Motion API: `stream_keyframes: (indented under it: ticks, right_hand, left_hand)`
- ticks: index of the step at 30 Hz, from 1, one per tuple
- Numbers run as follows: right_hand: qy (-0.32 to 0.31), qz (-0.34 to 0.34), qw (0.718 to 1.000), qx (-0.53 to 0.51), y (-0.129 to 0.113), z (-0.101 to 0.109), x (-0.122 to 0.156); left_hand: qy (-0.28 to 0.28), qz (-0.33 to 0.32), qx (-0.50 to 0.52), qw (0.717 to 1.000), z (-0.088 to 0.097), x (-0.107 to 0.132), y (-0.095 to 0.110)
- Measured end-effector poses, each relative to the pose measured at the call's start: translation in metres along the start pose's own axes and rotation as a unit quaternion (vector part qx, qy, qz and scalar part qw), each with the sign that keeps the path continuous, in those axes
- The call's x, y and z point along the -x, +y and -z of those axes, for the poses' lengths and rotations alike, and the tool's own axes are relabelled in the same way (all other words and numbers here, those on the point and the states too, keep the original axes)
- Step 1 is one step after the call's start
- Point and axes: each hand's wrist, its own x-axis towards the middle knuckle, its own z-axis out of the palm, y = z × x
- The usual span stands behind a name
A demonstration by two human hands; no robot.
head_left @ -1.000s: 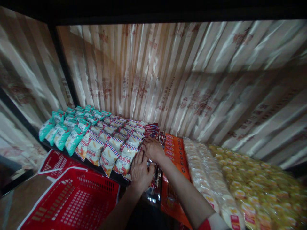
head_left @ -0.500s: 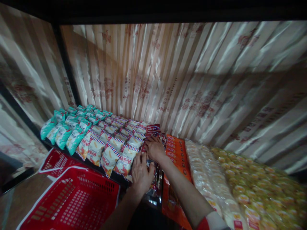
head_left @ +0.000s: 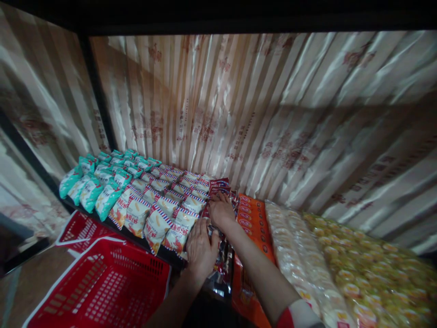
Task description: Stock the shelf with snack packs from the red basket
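Dark red shiny snack packets lie in a row on the shelf, partly hidden under both my hands. My left hand rests on the nearer packets, fingers stretched forward and thumb apart. Farther back, my right hand lies on the same row with its fingers spread out flat. White snack bags with red and blue striped tops stand in rows just left of my left hand. An orange strip of packaging runs along the right side of the red packets, beside my right forearm.
Teal bags fill the shelf's left end. Clear-wrapped pale packs and yellow-green packs lie to the right. Red baskets stand below the shelf edge. Behind hangs a pleated printed sheet; a black post rises left.
The view has shifted very slightly. Both hands stay on the dark red packets in almost the same position.
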Motion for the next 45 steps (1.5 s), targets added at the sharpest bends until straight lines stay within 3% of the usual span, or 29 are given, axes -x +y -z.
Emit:
stream_keyframes:
  ticks: [8,20,34,45]
  right_hand:
    - [-0.003,-0.011,1.0,-0.001,-0.003,0.003,-0.002]
    - [0.025,-0.043,0.998,-0.035,0.002,-0.005,-0.001]
    - [0.079,-0.034,0.993,-0.076,0.0,-0.003,0.007]
    - [0.226,-0.018,0.963,-0.145,0.005,-0.016,0.015]
  left_hand:
    - [-0.022,-0.002,-0.008,1.0,0.005,-0.002,0.0]
    - [0.047,-0.045,-0.016,0.998,0.013,0.003,0.004]
    - [0.045,-0.067,-0.015,0.997,0.006,0.009,-0.005]
    - [0.031,-0.052,0.02,0.998,0.004,0.012,-0.007]
